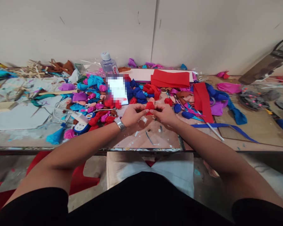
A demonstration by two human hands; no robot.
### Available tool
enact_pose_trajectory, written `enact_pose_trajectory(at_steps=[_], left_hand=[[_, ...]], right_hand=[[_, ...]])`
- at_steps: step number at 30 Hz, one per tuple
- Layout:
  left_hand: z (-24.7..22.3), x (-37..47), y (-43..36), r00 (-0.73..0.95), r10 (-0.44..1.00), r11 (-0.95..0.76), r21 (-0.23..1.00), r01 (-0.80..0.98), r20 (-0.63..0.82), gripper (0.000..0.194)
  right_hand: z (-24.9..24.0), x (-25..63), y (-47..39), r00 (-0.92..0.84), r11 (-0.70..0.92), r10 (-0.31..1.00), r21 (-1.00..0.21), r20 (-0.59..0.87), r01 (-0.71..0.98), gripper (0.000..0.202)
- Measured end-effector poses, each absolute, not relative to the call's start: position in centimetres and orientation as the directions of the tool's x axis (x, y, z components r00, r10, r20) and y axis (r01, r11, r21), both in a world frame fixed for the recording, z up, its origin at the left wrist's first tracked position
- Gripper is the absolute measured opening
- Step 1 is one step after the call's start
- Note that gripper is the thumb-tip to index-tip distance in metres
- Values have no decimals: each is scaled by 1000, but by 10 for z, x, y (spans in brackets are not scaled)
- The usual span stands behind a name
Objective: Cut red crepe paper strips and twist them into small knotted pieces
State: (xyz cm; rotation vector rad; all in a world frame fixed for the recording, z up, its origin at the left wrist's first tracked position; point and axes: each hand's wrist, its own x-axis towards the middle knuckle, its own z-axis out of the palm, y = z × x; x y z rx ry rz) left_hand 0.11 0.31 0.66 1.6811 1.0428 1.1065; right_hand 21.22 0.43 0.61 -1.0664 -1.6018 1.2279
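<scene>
Taking the small red piece (150, 108) as the clock's centre, a crowded heap of crumpled pieces (91, 95) in blue, pink, purple and red spreads from 9 round to 2 on the table (132, 138), its near edge coming right up beside the fingers. A peach rosette (151, 100) sits at 12, closest to the red piece, and a small ring-shaped roll (163, 91) is near 1. Folded red sheets (171, 78) lie beyond, at 1; a red strip (204, 105) lies at 3, with a long blue band (228, 126) just past 3. A phone-like slab (116, 89) rests on the heap at 10, a clear bottle (108, 64) between 10 and 11, and a dark flask (265, 64) leans at 2. Green-handled pliers (41, 100) are at 9, and a blue-and-white power strip (82, 126) between 8 and 9.

The red piece is pinched between both hands, above the table's near part. The left hand (135, 115), wearing a metal-banded watch (120, 123), holds it from 8; the right hand (166, 115) from 4. Each grip is closed on it, thumbs almost meeting.

The bottle's label bears red lettering, too incomplete to read; the slab's screen is blurred.
</scene>
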Motion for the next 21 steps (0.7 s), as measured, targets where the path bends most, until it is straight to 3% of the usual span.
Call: enact_pose_trajectory(at_steps=[9, 21], left_hand=[[6, 1, 3, 263, 936, -282, 944, 168, 233, 46], [9, 1, 4, 232, 967, -132, 985, 109, 104, 58]], right_hand=[[8, 214, 7, -268, 185, 953, -972, 140, 148, 41], [3, 213, 9, -289, 182, 944, -982, 158, 58, 34]])
